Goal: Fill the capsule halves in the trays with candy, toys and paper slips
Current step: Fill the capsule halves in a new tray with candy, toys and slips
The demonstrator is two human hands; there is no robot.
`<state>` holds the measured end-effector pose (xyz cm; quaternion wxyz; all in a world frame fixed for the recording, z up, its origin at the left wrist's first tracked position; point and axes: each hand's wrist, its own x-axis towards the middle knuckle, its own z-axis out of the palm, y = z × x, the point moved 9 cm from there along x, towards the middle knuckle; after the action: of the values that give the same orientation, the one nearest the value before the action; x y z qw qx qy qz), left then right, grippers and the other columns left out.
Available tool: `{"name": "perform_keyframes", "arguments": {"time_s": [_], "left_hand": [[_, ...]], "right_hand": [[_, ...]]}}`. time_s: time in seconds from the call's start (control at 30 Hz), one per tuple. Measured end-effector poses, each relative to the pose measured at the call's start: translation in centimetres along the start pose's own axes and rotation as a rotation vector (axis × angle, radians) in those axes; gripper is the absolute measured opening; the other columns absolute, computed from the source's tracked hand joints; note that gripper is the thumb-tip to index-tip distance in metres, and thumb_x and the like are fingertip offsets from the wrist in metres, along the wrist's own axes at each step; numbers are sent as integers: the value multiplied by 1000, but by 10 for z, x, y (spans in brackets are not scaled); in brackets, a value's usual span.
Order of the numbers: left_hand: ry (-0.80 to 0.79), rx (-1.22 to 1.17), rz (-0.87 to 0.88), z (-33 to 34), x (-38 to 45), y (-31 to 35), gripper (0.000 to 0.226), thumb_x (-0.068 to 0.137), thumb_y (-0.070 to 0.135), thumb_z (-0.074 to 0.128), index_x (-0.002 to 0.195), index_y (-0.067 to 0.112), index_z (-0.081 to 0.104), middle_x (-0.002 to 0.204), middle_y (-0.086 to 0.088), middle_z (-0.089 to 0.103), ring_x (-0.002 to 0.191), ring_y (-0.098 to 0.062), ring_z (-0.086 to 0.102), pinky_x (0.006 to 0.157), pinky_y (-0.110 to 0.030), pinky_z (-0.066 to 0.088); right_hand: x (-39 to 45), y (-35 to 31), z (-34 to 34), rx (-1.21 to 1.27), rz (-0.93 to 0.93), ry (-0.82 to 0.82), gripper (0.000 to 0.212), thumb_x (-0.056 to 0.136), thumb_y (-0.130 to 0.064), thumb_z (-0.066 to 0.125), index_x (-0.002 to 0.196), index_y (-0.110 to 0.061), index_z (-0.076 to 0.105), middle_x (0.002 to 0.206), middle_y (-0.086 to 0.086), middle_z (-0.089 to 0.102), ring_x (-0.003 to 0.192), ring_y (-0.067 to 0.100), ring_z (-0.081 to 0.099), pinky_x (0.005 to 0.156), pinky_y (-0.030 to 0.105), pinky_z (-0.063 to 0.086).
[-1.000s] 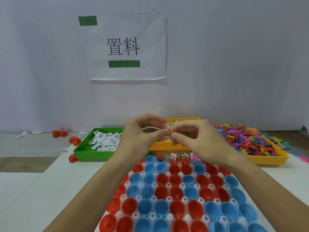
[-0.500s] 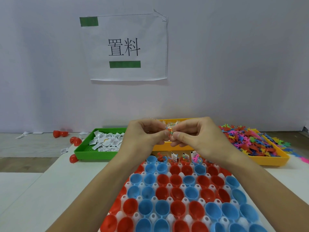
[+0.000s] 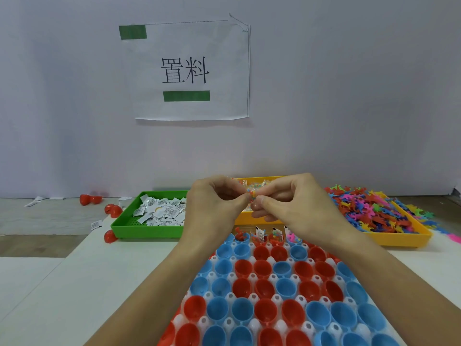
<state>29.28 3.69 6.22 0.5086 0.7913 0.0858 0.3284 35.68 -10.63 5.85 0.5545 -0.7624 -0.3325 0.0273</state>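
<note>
Red and blue capsule halves (image 3: 264, 285) fill the white tray (image 3: 274, 299) on the tabletop (image 3: 74, 283), open mouths up; the tray's long axis runs away from the person toward the wall. Only a few cups in the far row (image 3: 268, 238) hold anything — toy, slip, beads showing above the rims. The rest look bare, so the job is early.

Behind the tray: green bin of paper slips (image 3: 159, 211) at left, yellow bin of candy (image 3: 259, 217) mid, yellow bin of plastic toys (image 3: 374, 213) at right.

Left hand (image 3: 214, 204) and right hand (image 3: 296, 203) meet above the candy bin. Each grip is a thumb-and-finger pinch on one small candy packet (image 3: 252, 195); packet lies roughly level, long axis left-right between the two pinches — exact ends too small to tell.

Step in hand, as I judge it: separating or readying one candy packet. Next move calls for one hand to let go and the other to lower it into an unfilled cup just beside the filled ones.
</note>
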Motion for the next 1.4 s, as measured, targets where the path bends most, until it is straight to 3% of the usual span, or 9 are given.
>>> {"name": "perform_keyframes", "arguments": {"time_s": [0.17, 0.5, 0.67, 0.77, 0.9, 1.0, 1.13, 1.3, 1.4], "left_hand": [[31, 33, 71, -1, -3, 8, 12, 75, 8, 82, 71, 15, 74, 66, 4, 72, 64, -6, 69, 62, -18, 55], [-82, -15, 102, 7, -4, 16, 6, 76, 15, 83, 80, 18, 80, 71, 4, 75, 69, -10, 71, 66, -22, 57], [-96, -23, 85, 6, -3, 12, 24, 72, 20, 85, 90, 18, 70, 75, -2, 72, 69, -16, 71, 65, -26, 59], [-119, 57, 95, 9, -2, 11, 17, 75, 19, 84, 89, 20, 74, 80, 5, 73, 69, -12, 70, 67, -29, 59], [-104, 125, 107, 8, 0, 9, 13, 77, 16, 83, 86, 21, 77, 78, 10, 74, 69, -4, 70, 65, -20, 57], [-108, 135, 123, 9, 1, 6, 10, 77, 12, 83, 80, 19, 76, 74, 8, 73, 68, -4, 69, 64, -16, 56], [-133, 205, 38, 6, 8, -16, 12, 78, 9, 81, 73, 17, 74, 70, 4, 72, 68, -10, 69, 66, -21, 57], [-256, 285, -69, 14, 9, -43, 10, 75, 10, 83, 71, 14, 75, 67, 2, 72, 62, -8, 66, 57, -17, 49], [-262, 333, -58, 19, 7, -47, 15, 73, 13, 85, 65, 18, 74, 56, 6, 67, 50, 1, 56, 47, -11, 42]], "right_hand": [[0, -1, -2, 9, -16, 24, 14, 94, -7, 65, 102, -6, 77, 80, 0, 78, 75, 8, 75, 66, 18, 59], [1, -5, -9, -28, -55, 61, 15, 96, -12, 64, 103, -12, 77, 84, -2, 78, 75, 6, 75, 65, 18, 59], [0, -9, -4, -42, -77, 14, 16, 96, -10, 63, 103, -14, 76, 82, -4, 78, 75, 7, 74, 67, 15, 57], [0, -10, 1, -95, -87, -14, 18, 97, -9, 62, 103, -17, 76, 84, -7, 77, 76, 3, 73, 70, 14, 57], [0, -5, 7, -125, -53, -44, 19, 96, -10, 62, 110, -15, 75, 92, -6, 77, 81, 1, 73, 75, 15, 57], [2, 1, 5, -111, -17, -24, 20, 96, -13, 64, 112, -15, 75, 92, -5, 77, 83, 0, 73, 79, 20, 59], [7, 9, -11, -139, 34, 49, 22, 95, -17, 66, 115, -14, 73, 96, -5, 77, 84, 0, 73, 88, 30, 59], [8, 9, -25, -166, 26, 85, 18, 95, -21, 66, 111, -20, 75, 85, -10, 76, 80, -6, 69, 67, 2, 47], [9, 10, -27, -206, 26, 88, 19, 94, -24, 67, 111, -24, 76, 87, -13, 75, 84, -7, 68, 68, -1, 45]]}}
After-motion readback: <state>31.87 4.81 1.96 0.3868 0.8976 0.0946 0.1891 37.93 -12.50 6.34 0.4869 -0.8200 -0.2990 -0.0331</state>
